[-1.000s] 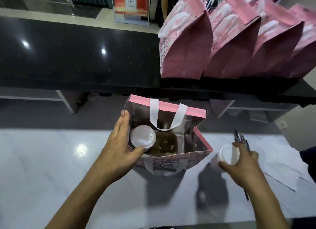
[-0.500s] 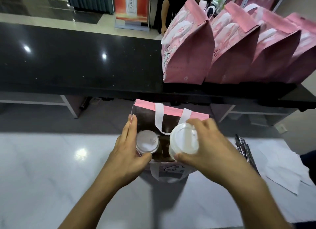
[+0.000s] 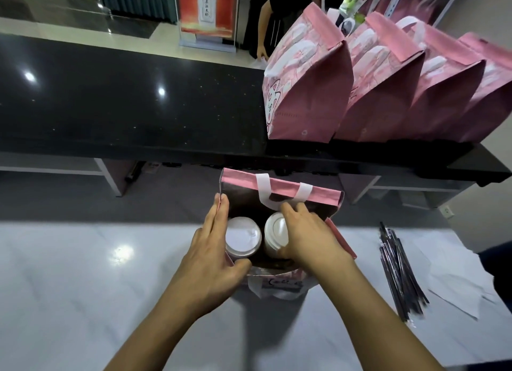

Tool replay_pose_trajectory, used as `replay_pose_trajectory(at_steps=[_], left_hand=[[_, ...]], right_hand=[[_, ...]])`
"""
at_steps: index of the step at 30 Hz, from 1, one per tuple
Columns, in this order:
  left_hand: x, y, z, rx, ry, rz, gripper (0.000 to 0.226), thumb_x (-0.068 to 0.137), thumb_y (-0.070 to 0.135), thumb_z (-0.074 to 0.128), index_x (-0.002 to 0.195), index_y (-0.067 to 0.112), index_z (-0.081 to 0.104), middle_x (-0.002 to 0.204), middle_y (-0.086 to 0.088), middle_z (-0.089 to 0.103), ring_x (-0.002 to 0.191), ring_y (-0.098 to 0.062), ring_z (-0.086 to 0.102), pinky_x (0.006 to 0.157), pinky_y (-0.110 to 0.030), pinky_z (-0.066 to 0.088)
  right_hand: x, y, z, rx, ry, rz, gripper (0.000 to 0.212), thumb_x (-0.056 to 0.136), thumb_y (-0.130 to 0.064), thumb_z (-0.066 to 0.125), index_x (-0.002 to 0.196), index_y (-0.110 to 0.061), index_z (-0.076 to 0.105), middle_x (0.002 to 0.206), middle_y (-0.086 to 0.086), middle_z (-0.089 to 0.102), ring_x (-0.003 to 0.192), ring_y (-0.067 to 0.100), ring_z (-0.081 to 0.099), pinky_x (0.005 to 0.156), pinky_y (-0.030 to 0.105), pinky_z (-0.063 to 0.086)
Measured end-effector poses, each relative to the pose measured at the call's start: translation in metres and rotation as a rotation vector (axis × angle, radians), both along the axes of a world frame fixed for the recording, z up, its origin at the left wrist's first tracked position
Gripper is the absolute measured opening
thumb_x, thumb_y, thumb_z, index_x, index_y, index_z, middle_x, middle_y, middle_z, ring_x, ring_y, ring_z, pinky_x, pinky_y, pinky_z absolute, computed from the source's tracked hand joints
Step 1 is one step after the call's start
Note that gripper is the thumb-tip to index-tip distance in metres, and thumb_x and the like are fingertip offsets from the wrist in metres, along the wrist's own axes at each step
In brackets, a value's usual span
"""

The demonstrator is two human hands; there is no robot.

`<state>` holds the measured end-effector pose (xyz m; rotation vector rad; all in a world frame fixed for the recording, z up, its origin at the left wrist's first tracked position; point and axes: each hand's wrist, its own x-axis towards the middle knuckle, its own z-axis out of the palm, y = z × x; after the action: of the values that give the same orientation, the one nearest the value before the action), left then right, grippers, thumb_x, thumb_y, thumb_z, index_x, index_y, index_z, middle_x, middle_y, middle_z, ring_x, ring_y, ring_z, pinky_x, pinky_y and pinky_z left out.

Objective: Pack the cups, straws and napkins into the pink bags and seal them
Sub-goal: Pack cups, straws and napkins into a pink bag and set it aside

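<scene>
An open pink bag (image 3: 279, 187) with white handles stands on the white marble counter (image 3: 69, 273). Inside on the left sits a white-lidded cup (image 3: 243, 237). My left hand (image 3: 212, 257) holds the bag's left edge, fingers straight along it and thumb hooked over the near rim. A second white-lidded cup (image 3: 274, 232) is inside the bag on the right, and my right hand (image 3: 307, 237) grips it from the side. Black wrapped straws (image 3: 399, 271) lie in a bundle on the counter to the right, beside white napkins (image 3: 465, 282).
Several sealed pink bags (image 3: 313, 87) stand in a row on the raised black counter (image 3: 124, 107) behind. A person in dark clothes (image 3: 266, 18) stands beyond that counter. A red sign (image 3: 207, 7) is at the back.
My right hand picked up the second cup from the counter on the right, carried it over the bag and lowered it in beside the first cup. My left hand stayed on the bag's edge.
</scene>
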<state>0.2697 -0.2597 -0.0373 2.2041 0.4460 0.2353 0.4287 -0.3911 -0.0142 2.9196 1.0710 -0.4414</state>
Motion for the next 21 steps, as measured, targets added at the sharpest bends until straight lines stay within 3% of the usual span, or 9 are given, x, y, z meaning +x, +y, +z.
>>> replay_pose_trajectory(at_steps=[5, 10, 14, 19, 21], left_hand=[[0.003, 0.005, 0.002, -0.001, -0.017, -0.038, 0.104, 0.074, 0.04, 0.05, 0.15, 0.049, -0.02, 0.155, 0.038, -0.022, 0.133, 0.019, -0.001, 0.1, -0.008, 0.02], [0.005, 0.011, 0.004, -0.008, -0.005, -0.055, 0.104, 0.074, 0.041, 0.05, 0.15, 0.049, -0.02, 0.155, 0.037, -0.023, 0.142, 0.014, -0.004, 0.115, -0.023, 0.027], [0.007, 0.015, 0.007, -0.009, 0.002, -0.075, 0.104, 0.074, 0.041, 0.05, 0.15, 0.05, -0.019, 0.155, 0.038, -0.022, 0.139, 0.016, -0.002, 0.112, -0.03, 0.036], [0.011, 0.018, 0.005, -0.005, -0.014, -0.109, 0.104, 0.074, 0.039, 0.05, 0.15, 0.05, -0.021, 0.155, 0.037, -0.022, 0.122, 0.033, -0.009, 0.103, -0.014, 0.032], [0.014, 0.019, 0.001, 0.001, -0.018, -0.115, 0.104, 0.075, 0.038, 0.051, 0.15, 0.05, -0.021, 0.155, 0.038, -0.021, 0.12, 0.035, -0.01, 0.103, -0.016, 0.032]], right_hand=[[0.005, 0.002, 0.004, 0.009, -0.025, -0.041, 0.081, 0.074, -0.031, 0.084, 0.137, -0.022, 0.033, 0.129, 0.008, 0.047, 0.111, 0.033, 0.056, 0.086, 0.039, 0.053], [0.003, 0.01, 0.0, -0.012, -0.031, -0.045, 0.078, 0.075, -0.03, 0.083, 0.135, -0.021, 0.033, 0.127, 0.009, 0.048, 0.11, 0.032, 0.057, 0.084, 0.038, 0.052], [0.007, 0.011, 0.001, -0.033, -0.035, -0.078, 0.076, 0.075, -0.029, 0.083, 0.133, -0.021, 0.034, 0.126, 0.01, 0.049, 0.111, 0.033, 0.057, 0.085, 0.04, 0.051], [0.008, 0.009, -0.008, -0.062, -0.004, -0.086, 0.077, 0.077, -0.027, 0.081, 0.137, -0.022, 0.034, 0.13, 0.011, 0.049, 0.112, 0.034, 0.057, 0.089, 0.04, 0.053], [0.008, 0.01, -0.018, -0.068, -0.006, -0.065, 0.074, 0.08, -0.025, 0.077, 0.14, -0.023, 0.033, 0.131, 0.012, 0.05, 0.113, 0.035, 0.057, 0.092, 0.042, 0.053]])
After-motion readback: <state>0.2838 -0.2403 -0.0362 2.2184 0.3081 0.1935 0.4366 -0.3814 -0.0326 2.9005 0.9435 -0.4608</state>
